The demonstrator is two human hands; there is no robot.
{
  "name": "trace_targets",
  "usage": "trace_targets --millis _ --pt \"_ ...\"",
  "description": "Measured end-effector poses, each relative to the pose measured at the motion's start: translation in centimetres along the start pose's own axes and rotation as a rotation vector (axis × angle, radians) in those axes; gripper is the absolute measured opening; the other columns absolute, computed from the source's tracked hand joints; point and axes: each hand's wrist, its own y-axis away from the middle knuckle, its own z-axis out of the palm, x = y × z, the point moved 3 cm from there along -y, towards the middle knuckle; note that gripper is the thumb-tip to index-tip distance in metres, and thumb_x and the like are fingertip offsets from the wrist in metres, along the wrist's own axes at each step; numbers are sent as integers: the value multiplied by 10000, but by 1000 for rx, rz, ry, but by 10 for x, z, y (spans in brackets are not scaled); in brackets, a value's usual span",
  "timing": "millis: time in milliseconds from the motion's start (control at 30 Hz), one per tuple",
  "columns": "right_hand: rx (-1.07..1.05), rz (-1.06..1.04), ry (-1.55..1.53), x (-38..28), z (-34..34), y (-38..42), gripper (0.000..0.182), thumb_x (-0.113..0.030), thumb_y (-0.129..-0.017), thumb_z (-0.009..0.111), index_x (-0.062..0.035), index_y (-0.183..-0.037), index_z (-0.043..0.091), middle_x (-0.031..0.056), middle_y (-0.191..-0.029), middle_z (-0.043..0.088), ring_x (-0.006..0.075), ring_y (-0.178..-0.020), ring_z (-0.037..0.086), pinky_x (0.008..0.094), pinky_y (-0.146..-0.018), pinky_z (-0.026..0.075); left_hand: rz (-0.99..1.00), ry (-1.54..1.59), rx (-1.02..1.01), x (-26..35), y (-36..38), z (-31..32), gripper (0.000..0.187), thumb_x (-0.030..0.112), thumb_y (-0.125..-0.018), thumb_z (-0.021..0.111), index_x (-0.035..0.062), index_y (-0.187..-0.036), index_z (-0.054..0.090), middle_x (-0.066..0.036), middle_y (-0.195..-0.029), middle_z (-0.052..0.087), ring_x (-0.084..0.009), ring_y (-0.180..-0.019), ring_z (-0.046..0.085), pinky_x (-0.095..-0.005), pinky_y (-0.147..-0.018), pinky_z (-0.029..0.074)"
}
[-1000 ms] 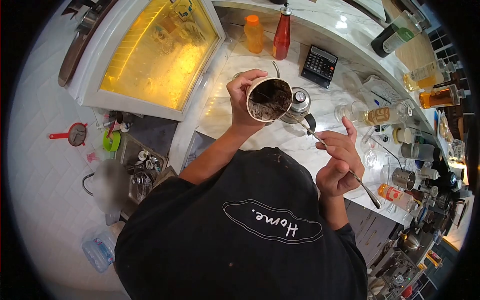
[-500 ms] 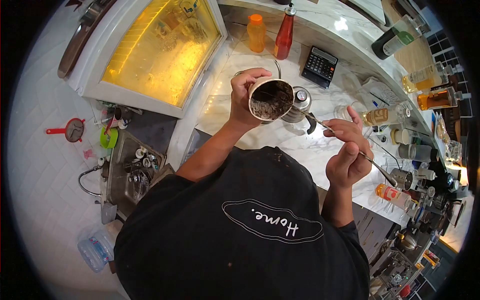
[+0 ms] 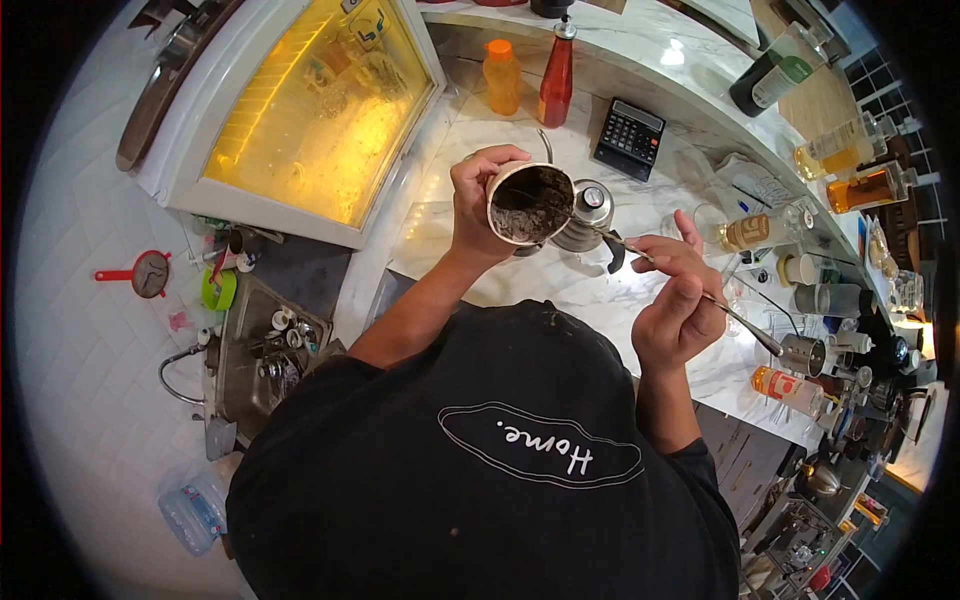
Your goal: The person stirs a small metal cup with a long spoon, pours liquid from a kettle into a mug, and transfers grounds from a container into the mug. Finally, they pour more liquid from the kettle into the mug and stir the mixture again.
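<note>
My left hand [image 3: 476,205] is wrapped round a pale cup [image 3: 531,204], its mouth tilted toward me. Dark brown, clumpy matter coats the inside of the cup. Between the fingers of my right hand [image 3: 682,300] is a long thin metal spoon [image 3: 741,322], slanting from the cup's right side down to the right. Whether its far tip touches the cup cannot be made out. Just behind the cup stands a steel kettle [image 3: 592,205] with a black handle, partly hidden.
An orange bottle [image 3: 502,78], a red bottle [image 3: 557,76] and a black calculator [image 3: 629,138] stand at the counter's back. Several bottles and glasses line the right. At left are a lit display case [image 3: 320,110] and a sink [image 3: 238,375].
Both hands, with the cup and spoon, have shifted slightly left in the view. The grips look the same, and the cup remains tilted.
</note>
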Motion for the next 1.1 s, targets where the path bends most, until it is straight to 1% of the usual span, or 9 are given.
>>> trace_targets --millis 167,267,367,467,567,633,733,800,1100 --pt "54 39 -18 5 -1 8 338 -233 -1116 411 -28 -934 610 108 -784 715 245 -806 741 602 -1103 382 0 16 -25 2 -1 1 817 31 -704 929 103 -1194 280 -219 -1280 551 -250 -1134 605 -356 -1014 499" --pt "94 49 -27 6 3 12 323 -223 -1117 409 -33 -938 599 113 -797 725 221 -779 731 612 -1104 383 -53 26 -18 5 1 1 811 35 -706 929 107 -1190 283 -219 -1271 559 -255 -1132 608 -359 -1016 496" --pt "132 94 -36 10 4 17 295 -209 -1116 414 -40 -944 584 125 -827 739 188 -744 714 616 -1111 381 -11 -12 -12 -1 3 1 822 52 -698 942 113 -1186 284 -216 -1265 559 -251 -1121 612 -357 -1003 498" --pt "75 160 38 6 7 13 311 -253 -1135 358 -52 -970 529 169 -840 733 192 -738 710 607 -1164 331 -47 43 -23 0 9 1 829 47 -692 944 110 -1190 284 -204 -1262 561 -242 -1136 602 -354 -1011 488" --pt "152 167 -11 18 10 19 285 -195 -1118 414 -8 -993 589 150 -887 750 158 -711 686 511 -1059 476 -43 -16 -9 -2 12 1 833 43 -689 945 100 -1196 287 -201 -1265 561 -233 -1135 598 -351 -1008 486" --pt "246 281 -101 19 15 21 295 -197 -1119 426 26 -1030 596 165 -901 748 156 -721 684 414 -936 531 -46 -17 -7 -3 12 0 833 42 -690 945 94 -1201 289 -197 -1263 562 -231 -1132 598 -351 -1006 487" --pt "311 390 -139 25 16 22 315 -204 -1117 454 66 -1066 606 179 -906 741 152 -734 681 304 -772 544 -45 -34 0 -6 13 1 831 39 -693 944 91 -1205 291 -192 -1267 559 -229 -1130 599 -351 -1006 487" --pt "334 444 -139 32 16 23 318 -207 -1113 474 74 -1064 615 175 -896 736 149 -738 677 274 -728 531 -48 -36 4 -10 15 3 832 37 -694 944 89 -1207 291 -189 -1273 554 -229 -1129 600 -351 -1009 486" --pt "414 713 -243 63 17 27 320 -229 -1096 527 48 -984 643 132 -810 716 158 -751 681 292 -791 523 -102 -76 8 -27 31 3 845 20 -687 944 79 -1220 292 -183 -1294 534 -233 -1142 606 -338 -999 510"
